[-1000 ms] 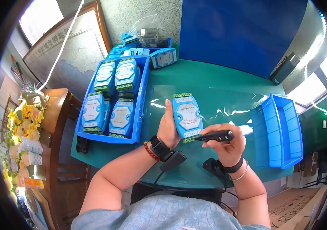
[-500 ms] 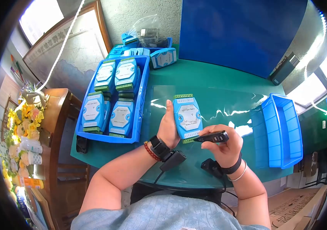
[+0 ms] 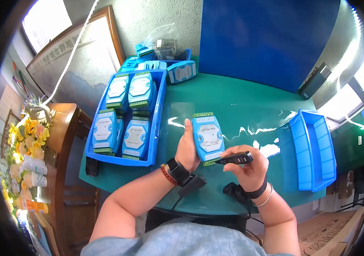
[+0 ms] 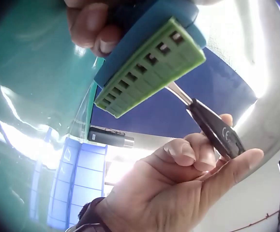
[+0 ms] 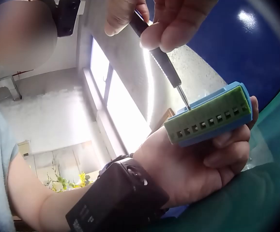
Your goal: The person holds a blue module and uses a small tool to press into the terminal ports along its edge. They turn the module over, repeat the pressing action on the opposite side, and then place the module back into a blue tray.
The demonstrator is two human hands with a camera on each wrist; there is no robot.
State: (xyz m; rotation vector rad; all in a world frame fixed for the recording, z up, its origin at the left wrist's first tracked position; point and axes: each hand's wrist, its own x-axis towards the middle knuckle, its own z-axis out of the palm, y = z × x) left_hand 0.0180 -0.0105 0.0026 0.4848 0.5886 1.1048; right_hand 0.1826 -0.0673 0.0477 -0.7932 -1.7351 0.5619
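Blue module [image 3: 208,137] in L fingers [image 5: 227,145], screwdriver [image 3: 234,160] tip on green terminal [image 5: 207,123], R fingers [image 4: 198,152] pinching

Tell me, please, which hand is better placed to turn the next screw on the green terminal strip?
The right hand: it pinches the screwdriver, whose tip already meets the green terminal strip. The left hand grips the blue module, probably best left steadying it.

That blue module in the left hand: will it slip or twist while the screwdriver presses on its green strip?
Probably stiff: the blue module looks like a hard plastic box. The left hand holds only its edges, so the screwdriver pushing at one end might twist it.
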